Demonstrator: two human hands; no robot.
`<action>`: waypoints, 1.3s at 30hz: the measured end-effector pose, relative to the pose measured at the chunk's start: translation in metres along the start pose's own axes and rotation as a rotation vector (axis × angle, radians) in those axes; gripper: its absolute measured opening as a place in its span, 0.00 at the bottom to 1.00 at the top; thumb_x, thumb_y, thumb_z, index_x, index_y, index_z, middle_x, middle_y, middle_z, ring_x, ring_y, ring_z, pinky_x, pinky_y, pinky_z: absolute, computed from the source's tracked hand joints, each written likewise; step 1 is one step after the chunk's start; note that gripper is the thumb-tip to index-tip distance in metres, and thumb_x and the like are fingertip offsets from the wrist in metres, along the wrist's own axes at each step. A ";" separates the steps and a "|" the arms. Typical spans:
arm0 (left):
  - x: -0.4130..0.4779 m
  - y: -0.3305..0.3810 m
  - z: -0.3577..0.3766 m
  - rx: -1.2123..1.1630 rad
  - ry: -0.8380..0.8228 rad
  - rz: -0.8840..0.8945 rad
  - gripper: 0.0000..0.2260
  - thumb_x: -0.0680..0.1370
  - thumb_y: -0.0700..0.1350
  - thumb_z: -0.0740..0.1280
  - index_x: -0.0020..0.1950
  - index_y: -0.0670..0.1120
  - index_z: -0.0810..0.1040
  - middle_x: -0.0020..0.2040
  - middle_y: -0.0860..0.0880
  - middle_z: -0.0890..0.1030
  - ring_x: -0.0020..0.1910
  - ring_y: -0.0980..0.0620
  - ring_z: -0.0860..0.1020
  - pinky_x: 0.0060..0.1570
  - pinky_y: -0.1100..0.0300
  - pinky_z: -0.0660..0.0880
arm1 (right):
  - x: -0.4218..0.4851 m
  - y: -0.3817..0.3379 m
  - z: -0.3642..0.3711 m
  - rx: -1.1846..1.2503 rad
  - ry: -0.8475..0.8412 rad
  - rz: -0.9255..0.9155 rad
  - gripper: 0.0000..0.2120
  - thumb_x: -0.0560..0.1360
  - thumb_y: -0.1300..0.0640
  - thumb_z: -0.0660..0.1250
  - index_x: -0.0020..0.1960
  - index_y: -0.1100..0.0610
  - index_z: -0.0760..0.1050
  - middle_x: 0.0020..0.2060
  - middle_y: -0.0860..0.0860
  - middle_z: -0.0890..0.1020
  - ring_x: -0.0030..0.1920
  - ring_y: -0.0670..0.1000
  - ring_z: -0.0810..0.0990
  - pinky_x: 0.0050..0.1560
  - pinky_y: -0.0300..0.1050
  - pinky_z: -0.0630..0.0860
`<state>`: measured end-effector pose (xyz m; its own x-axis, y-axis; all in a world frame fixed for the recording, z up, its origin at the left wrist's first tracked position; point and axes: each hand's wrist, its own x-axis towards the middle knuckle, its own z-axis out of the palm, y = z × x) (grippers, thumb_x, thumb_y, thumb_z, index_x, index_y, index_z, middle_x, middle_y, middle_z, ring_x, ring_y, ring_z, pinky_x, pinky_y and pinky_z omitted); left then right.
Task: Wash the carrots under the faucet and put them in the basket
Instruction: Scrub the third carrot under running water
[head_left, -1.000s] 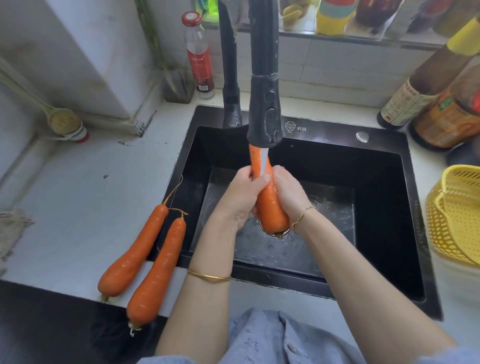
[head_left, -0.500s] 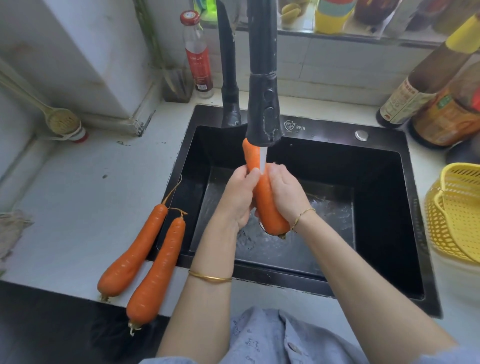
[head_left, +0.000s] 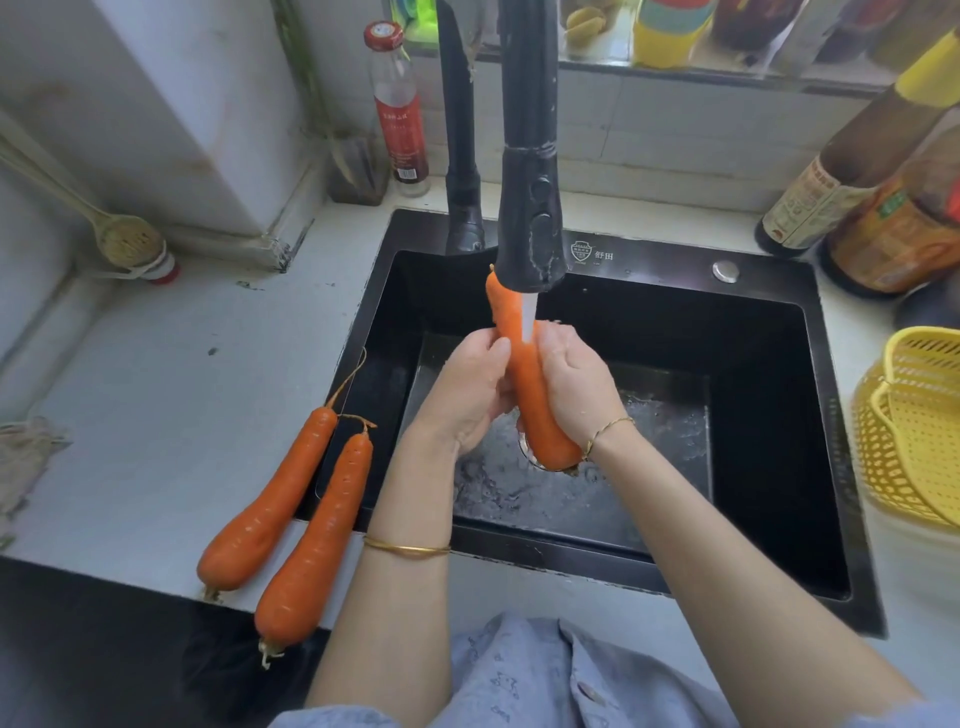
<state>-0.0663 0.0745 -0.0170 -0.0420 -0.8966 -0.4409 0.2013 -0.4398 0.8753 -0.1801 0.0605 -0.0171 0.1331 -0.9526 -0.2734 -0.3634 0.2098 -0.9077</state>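
An orange carrot (head_left: 530, 379) stands nearly upright over the black sink (head_left: 769, 364), thin end up under the black faucet head (head_left: 530, 218). Water runs from the faucet onto it. My left hand (head_left: 470, 395) grips the carrot from the left and my right hand (head_left: 579, 384) grips it from the right. Two more carrots, one (head_left: 270, 504) beside the other (head_left: 319, 540), lie on the white counter left of the sink. The yellow basket (head_left: 914, 436) sits at the right edge, partly cut off.
Sauce bottles (head_left: 852, 171) stand at the back right and a red-labelled bottle (head_left: 400, 109) at the back left of the faucet. A brush (head_left: 130, 241) lies in the far left corner. A grey cloth (head_left: 26, 457) hangs at the left edge.
The carrot's thin end has shifted left of the water stream and my hands have slid up a little along it. The two carrots on the counter have not moved.
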 end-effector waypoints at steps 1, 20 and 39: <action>0.000 0.002 0.002 0.010 0.017 0.009 0.14 0.85 0.41 0.52 0.60 0.39 0.75 0.54 0.34 0.80 0.52 0.44 0.80 0.55 0.48 0.80 | 0.000 -0.002 0.000 -0.026 0.008 -0.005 0.12 0.83 0.47 0.50 0.55 0.48 0.71 0.44 0.47 0.79 0.47 0.54 0.80 0.51 0.52 0.78; 0.006 0.002 -0.002 -0.010 -0.005 -0.003 0.13 0.81 0.38 0.55 0.58 0.35 0.77 0.48 0.39 0.81 0.46 0.47 0.81 0.44 0.54 0.80 | -0.008 -0.013 0.001 -0.238 0.020 -0.076 0.18 0.84 0.52 0.47 0.62 0.55 0.74 0.46 0.51 0.76 0.46 0.51 0.73 0.46 0.43 0.68; 0.011 0.001 0.007 0.237 0.280 0.018 0.23 0.83 0.57 0.52 0.60 0.42 0.78 0.54 0.44 0.82 0.54 0.47 0.81 0.57 0.48 0.78 | -0.008 -0.018 0.004 -0.235 0.042 -0.084 0.19 0.84 0.51 0.48 0.64 0.55 0.74 0.50 0.47 0.73 0.49 0.49 0.72 0.48 0.42 0.65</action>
<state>-0.0733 0.0633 -0.0198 0.2353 -0.8696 -0.4341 -0.0337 -0.4537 0.8905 -0.1713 0.0650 -0.0001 0.1348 -0.9739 -0.1824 -0.5581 0.0774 -0.8261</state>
